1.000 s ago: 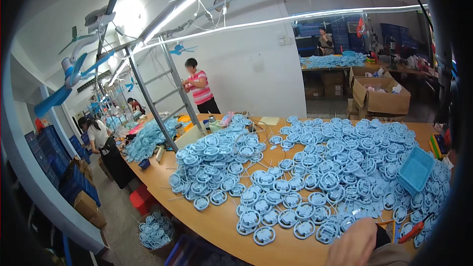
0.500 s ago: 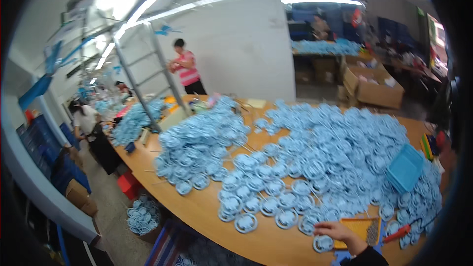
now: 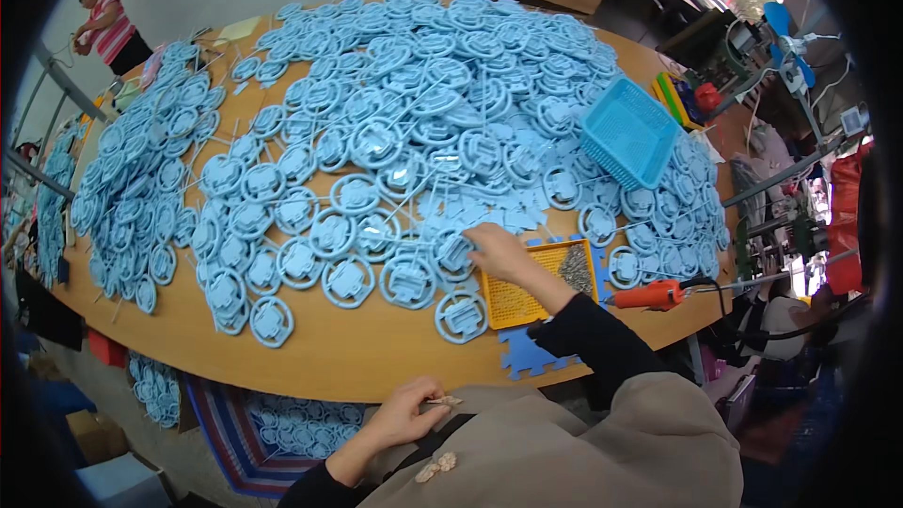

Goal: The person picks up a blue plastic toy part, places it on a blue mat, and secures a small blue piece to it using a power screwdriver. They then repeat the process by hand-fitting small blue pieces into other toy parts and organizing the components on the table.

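Observation:
At the table's near side, my right hand (image 3: 501, 251) reaches over the yellow tray (image 3: 515, 306), its bent fingers closed at the right edge of a light-blue round plastic part (image 3: 453, 255). That part is a ring with a flat shape inside. Just below it, a similar ring part (image 3: 462, 317) lies against the tray's left side. Small grey metal pieces, probably screws (image 3: 577, 268), fill the tray's right end. My left hand (image 3: 406, 412) rests low by the grey-brown apron (image 3: 564, 442), fingers curled; what they hold, if anything, is hidden.
Large heaps of blue ring parts (image 3: 376, 85) cover the wooden table (image 3: 310, 362). A blue basket (image 3: 630, 132) sits on the right heap. A red-handled electric screwdriver (image 3: 649, 295) lies right of the tray, over a blue foam mat (image 3: 531, 355). A person (image 3: 111, 26) stands at far left.
The view has swung down and to the right, bringing my left hand and apron into sight. My right hand has shifted from beside the tray's left edge to a ring part beyond it.

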